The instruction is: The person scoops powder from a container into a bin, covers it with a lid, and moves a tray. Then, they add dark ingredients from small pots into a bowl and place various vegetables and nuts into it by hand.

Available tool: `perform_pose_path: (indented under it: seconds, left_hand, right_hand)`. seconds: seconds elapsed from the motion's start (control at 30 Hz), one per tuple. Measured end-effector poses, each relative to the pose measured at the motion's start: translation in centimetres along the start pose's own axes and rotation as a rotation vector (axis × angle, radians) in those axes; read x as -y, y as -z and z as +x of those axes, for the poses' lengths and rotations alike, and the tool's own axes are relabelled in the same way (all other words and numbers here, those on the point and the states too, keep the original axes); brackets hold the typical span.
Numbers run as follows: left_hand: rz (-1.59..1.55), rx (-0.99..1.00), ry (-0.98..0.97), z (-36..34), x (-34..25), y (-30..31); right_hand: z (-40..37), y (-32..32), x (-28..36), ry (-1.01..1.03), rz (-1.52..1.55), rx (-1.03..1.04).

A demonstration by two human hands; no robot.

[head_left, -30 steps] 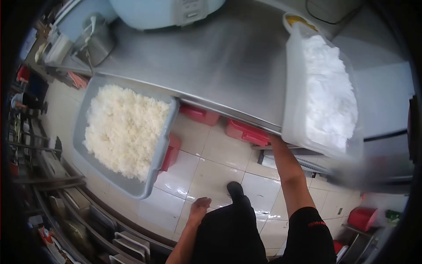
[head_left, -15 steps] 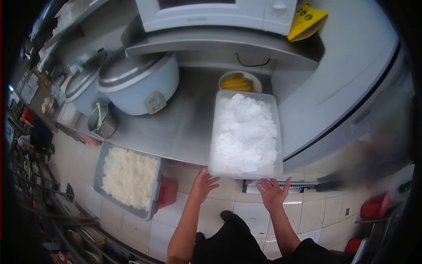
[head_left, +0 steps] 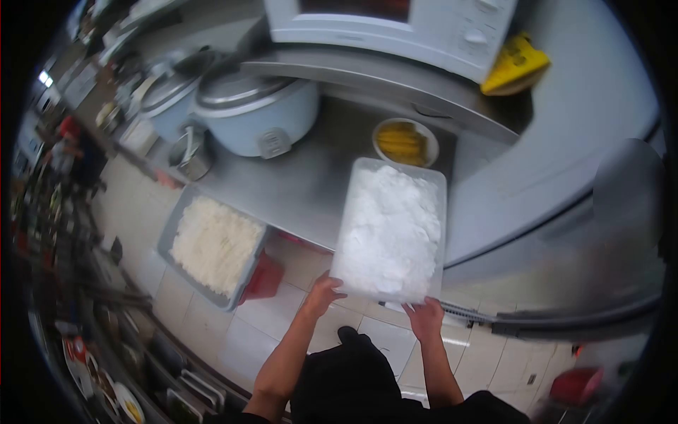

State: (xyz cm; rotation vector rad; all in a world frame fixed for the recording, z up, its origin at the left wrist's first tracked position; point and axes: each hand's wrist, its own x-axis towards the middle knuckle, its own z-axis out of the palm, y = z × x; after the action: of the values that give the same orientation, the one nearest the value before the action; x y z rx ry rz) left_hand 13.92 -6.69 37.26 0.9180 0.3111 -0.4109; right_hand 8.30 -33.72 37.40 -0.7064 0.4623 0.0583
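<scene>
A translucent plastic tub (head_left: 441, 212) heaped with white powder (head_left: 392, 226) extends over the near edge of the steel counter. At its near left corner, my left hand (head_left: 323, 294) grips the tub, thumb at the side and some fingers out of sight. My right hand (head_left: 425, 318) has hold of the near right corner, its fingers partly hidden by the tub. Just behind the tub is a white bowl (head_left: 432, 141) with yellow pieces (head_left: 400, 143) in it.
Two pale blue rice cookers (head_left: 258, 116) and a metal pot (head_left: 191, 157) stand along the counter (head_left: 289, 187). A grey bin of rice (head_left: 166, 244) sits lower left. A microwave (head_left: 346, 32) and yellow packet (head_left: 517, 67) are above. A person (head_left: 70, 152) is far left.
Both hands have closed in on the tub's near corners and taken hold. The tub has come slightly toward me, away from the bowl. My view has turned and shifted.
</scene>
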Motion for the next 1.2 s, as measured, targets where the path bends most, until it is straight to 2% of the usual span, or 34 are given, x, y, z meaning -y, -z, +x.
perform_pose_path:
  seconds: [0.03, 0.1, 0.17, 0.23, 0.3, 0.37, 0.43, 0.53, 0.63, 0.7, 0.73, 0.77, 0.83, 0.87, 0.9, 0.97, 1.03, 1.1, 1.13, 1.2]
  left_hand:
    - [-0.025, -0.041, -0.03, 0.2, 0.0, 0.1]
    - [-0.216, 0.101, 0.18, 0.9, -0.4, 1.1]
    - [-0.189, 0.121, 0.209, 2.5, -1.1, 0.9]
    - [-0.126, 0.093, 0.116, 2.7, -1.5, -0.1]
    - [-0.112, 0.141, -0.007, 2.3, -1.2, 0.3]
    - [-0.148, 0.188, 0.012, 2.6, 0.1, 0.7]
    - [-0.069, 0.113, -0.013, 3.6, 2.8, 1.5]
    - [0.041, 0.116, -0.101, -1.4, 2.5, 2.0]
    - [0.033, 0.05, -0.133, -5.0, 3.9, 3.3]
    - [-0.039, -0.025, -0.169, -7.3, 4.7, 4.0]
    - [-0.054, -0.039, -0.177, -8.8, 4.8, 4.5]
    - [-0.105, -0.075, -0.188, -10.5, 4.9, 5.2]
    - [-0.166, -0.119, -0.217, -13.7, 4.8, 6.4]
    - [-0.206, -0.18, -0.221, -15.5, 4.7, 6.9]
    - [-0.246, -0.244, -0.224, -17.2, 4.7, 7.8]
    - [-0.278, -0.297, -0.262, -20.1, 5.2, 10.0]
    - [-0.32, -0.352, -0.306, -23.3, 4.7, 12.0]
    - [-0.336, -0.407, -0.36, -27.5, 3.3, 13.6]
    - [-0.351, -0.452, -0.393, -29.2, 2.9, 14.8]
    - [-0.387, -0.514, -0.443, -32.0, 2.5, 17.5]
  right_hand:
    - [-0.2, 0.4, 0.2, -0.027, -0.04, 0.037]
    - [0.2, 0.7, 0.6, -0.045, -0.111, 0.091]
    - [0.1, -0.5, 0.9, -0.043, -0.046, 0.117]
    - [-0.4, -1.4, 1.0, -0.023, -0.057, 0.145]
    - [0.1, -1.1, 0.9, -0.025, -0.083, 0.079]
    - [0.1, -0.7, 1.0, -0.028, -0.032, 0.089]
    - [-0.4, -0.8, 1.6, -0.056, -0.086, 0.182]
    - [-3.0, -0.4, 2.1, -0.133, -0.171, 0.248]
    - [-5.4, 0.2, 1.7, -0.105, -0.219, 0.212]
    - [-6.5, 0.5, 1.5, -0.109, -0.245, 0.108]
    - [-7.7, -0.7, 1.1, -0.136, -0.252, 0.206]
    - [-9.0, -1.9, 0.6, -0.146, -0.265, 0.215]
    - [-10.5, -4.7, -0.4, -0.187, -0.346, 0.088]
    - [-8.6, -2.6, -0.7, -0.263, -0.35, 0.266]
    - [-9.6, -4.9, -1.2, -0.279, -0.364, 0.284]
    - [-14.1, -11.9, -2.7, -0.351, -0.759, 0.076]
    - [-13.7, -13.4, -5.2, -0.395, -0.771, 0.105]
    - [-10.8, -11.5, -8.3, -0.446, -0.828, 0.11]
    - [-7.5, -9.3, -10.6, -0.538, -0.601, 0.448]
    - [-7.7, -11.9, -14.2, -0.568, -0.649, 0.483]
